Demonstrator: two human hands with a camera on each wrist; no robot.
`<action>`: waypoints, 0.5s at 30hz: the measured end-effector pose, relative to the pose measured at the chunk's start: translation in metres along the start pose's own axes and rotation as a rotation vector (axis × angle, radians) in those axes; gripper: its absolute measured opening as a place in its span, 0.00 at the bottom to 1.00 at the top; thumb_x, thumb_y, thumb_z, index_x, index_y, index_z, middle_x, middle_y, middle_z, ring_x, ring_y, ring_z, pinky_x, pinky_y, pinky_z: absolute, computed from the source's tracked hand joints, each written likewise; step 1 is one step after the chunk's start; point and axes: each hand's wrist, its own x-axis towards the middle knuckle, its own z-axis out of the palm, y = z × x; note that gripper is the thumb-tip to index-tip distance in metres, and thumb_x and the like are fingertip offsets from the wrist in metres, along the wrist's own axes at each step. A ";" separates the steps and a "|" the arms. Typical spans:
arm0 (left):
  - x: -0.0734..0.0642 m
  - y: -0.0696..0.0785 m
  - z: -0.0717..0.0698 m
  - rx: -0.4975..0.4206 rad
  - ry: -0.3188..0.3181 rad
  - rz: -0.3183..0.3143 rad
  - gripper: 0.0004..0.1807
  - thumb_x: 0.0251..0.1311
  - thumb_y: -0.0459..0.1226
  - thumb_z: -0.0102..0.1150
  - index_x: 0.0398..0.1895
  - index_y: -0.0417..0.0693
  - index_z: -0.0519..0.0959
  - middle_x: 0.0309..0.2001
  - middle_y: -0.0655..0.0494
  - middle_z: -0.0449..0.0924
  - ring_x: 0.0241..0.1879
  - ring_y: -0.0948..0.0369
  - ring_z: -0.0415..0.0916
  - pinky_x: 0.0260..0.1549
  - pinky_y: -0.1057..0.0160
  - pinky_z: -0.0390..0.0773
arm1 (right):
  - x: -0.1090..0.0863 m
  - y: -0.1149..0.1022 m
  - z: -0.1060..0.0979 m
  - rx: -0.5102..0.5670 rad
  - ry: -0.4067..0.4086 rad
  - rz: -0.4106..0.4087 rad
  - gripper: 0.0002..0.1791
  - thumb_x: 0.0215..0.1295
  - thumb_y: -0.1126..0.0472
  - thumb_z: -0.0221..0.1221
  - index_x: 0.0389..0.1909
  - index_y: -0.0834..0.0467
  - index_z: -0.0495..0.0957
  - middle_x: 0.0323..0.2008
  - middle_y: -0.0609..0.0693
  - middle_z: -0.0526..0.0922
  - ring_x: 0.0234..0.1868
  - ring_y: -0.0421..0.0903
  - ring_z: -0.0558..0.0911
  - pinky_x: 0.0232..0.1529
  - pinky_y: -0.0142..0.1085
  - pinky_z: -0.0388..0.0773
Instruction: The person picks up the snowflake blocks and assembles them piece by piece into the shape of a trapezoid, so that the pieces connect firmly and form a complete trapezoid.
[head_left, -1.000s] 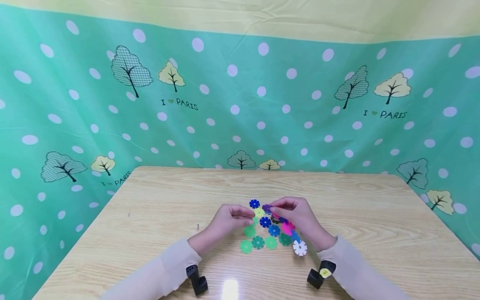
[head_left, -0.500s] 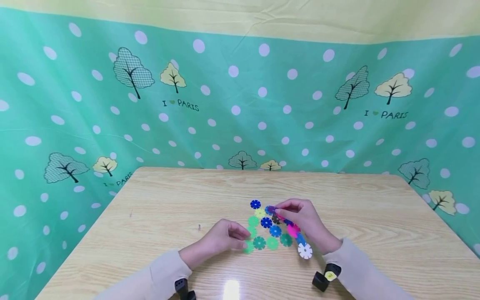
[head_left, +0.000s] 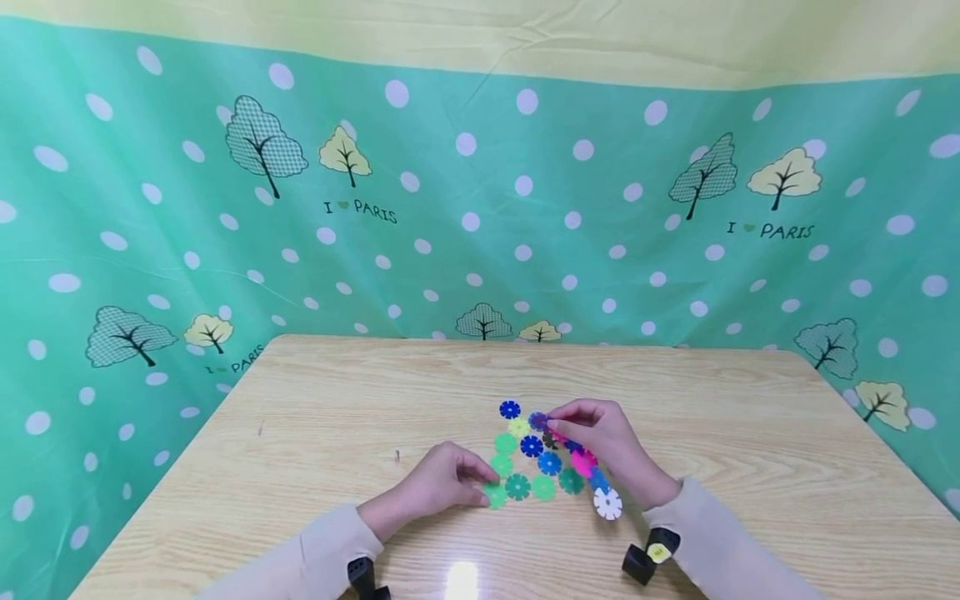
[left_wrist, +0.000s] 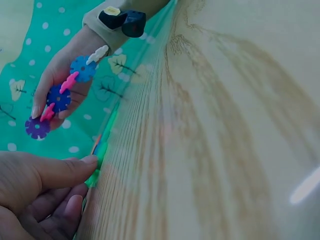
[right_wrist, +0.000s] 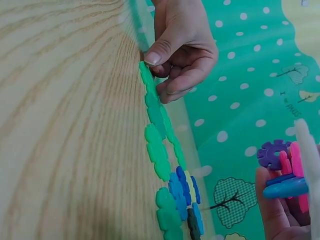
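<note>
My left hand [head_left: 450, 479] pinches the edge of a light green notched disc [head_left: 495, 495] at the near left corner of a flat arrangement of discs on the table. Thumb and fingertips meet at that disc's rim in the right wrist view. My right hand [head_left: 603, 433] holds up a linked chain of discs by its purple disc [left_wrist: 37, 128]. From there the chain runs through pink [left_wrist: 68, 83] and blue discs down to a white disc [head_left: 607, 503] at its lower end. In the head view the chain overlaps the right side of the flat arrangement.
The flat arrangement includes a teal disc [head_left: 517, 487], a dark blue disc [head_left: 532, 446], a yellow disc [head_left: 519, 427] and several others. A wooden table [head_left: 337, 383] carries it all. Behind hangs a green dotted curtain [head_left: 450, 233]. Each wrist wears a black camera [head_left: 641, 563].
My left hand has come down and toward me, from beside the upper discs to the near left green disc. The right hand has shifted slightly right, with the chain still in it.
</note>
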 end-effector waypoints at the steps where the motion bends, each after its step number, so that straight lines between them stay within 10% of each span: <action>1: 0.000 0.000 0.000 0.010 0.002 0.009 0.12 0.44 0.30 0.71 0.36 0.46 0.85 0.36 0.57 0.85 0.31 0.67 0.77 0.31 0.70 0.77 | 0.000 0.000 0.000 0.000 0.000 0.000 0.13 0.59 0.62 0.64 0.40 0.66 0.81 0.39 0.58 0.84 0.39 0.57 0.82 0.39 0.33 0.81; 15: 0.000 0.001 0.001 0.079 -0.024 0.049 0.13 0.45 0.30 0.70 0.37 0.46 0.85 0.32 0.59 0.84 0.28 0.70 0.75 0.30 0.71 0.78 | 0.002 0.001 0.003 0.018 -0.004 0.015 0.12 0.59 0.63 0.64 0.40 0.67 0.81 0.40 0.57 0.84 0.41 0.58 0.82 0.39 0.34 0.82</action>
